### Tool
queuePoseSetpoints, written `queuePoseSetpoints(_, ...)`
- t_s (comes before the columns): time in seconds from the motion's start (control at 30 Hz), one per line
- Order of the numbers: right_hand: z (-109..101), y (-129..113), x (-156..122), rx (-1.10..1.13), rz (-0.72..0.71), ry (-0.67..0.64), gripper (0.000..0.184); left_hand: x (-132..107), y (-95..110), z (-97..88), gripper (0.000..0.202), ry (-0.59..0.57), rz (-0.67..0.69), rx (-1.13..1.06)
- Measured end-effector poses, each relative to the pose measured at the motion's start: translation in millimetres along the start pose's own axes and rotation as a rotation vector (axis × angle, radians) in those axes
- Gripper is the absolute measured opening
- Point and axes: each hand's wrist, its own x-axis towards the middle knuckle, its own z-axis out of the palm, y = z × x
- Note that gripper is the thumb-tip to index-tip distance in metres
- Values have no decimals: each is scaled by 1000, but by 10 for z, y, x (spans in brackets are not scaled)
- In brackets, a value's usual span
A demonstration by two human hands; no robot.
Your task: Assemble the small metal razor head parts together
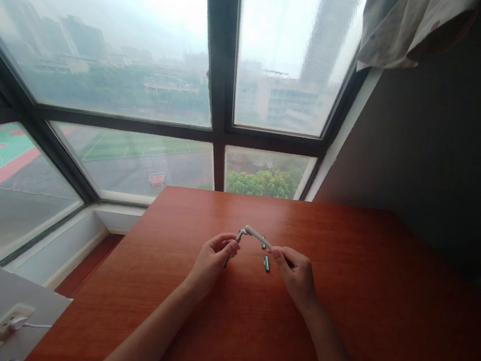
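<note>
My left hand (213, 259) is closed around a slim dark-and-silver razor handle (240, 235), its curved metal neck pointing up and to the right. Between the thumb and fingers of my right hand (298, 273) is a thin pale stick (260, 236), slanting up to the left. The stick's far end meets the tip of the razor handle or lies just over it; I cannot tell whether they touch. Below the stick, a green-and-black razor cartridge (266, 263) lies on the table. A second similar cartridge (263, 242) is farther back, partly covered by the stick.
Both forearms reach over a reddish-brown wooden table (360, 310). Large windows with a dark frame (222, 74) stand behind it. A dark wall (422, 149) and hanging cloth (409, 31) are at the right. At lower left, a white plug (18, 323) sits in a socket.
</note>
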Motion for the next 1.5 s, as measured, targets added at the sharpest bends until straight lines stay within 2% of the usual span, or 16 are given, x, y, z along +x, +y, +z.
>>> queuePoseSetpoints(0.33,-15,48,26,22,158,66,38,3,-20,0,33,29,3,-15)
queuePoseSetpoints(0.8,-54,195,53,-101,182,122,44,-2,-7,3,32,21,-17,-29)
queuePoseSetpoints(0.9,-98,218,56,-232,112,125,44,-3,7,9,35,39,-24,-15)
queuePoseSetpoints(1.0,-192,286,61,-490,77,164,40,0,9,8,35,38,-26,-11)
queuePoseSetpoints(1.13,-316,423,59,-737,205,168,25,-1,-2,8,35,35,-23,-7)
queuePoseSetpoints(1.23,-341,457,46,-844,304,96,21,-7,-5,14,36,33,-31,0)
queuePoseSetpoints(1.37,-314,374,28,-980,408,-2,18,-12,2,19,36,26,-28,-10)
queuePoseSetpoints(1.5,-315,277,21,-1053,496,-15,21,-11,13,23,34,23,-26,-17)
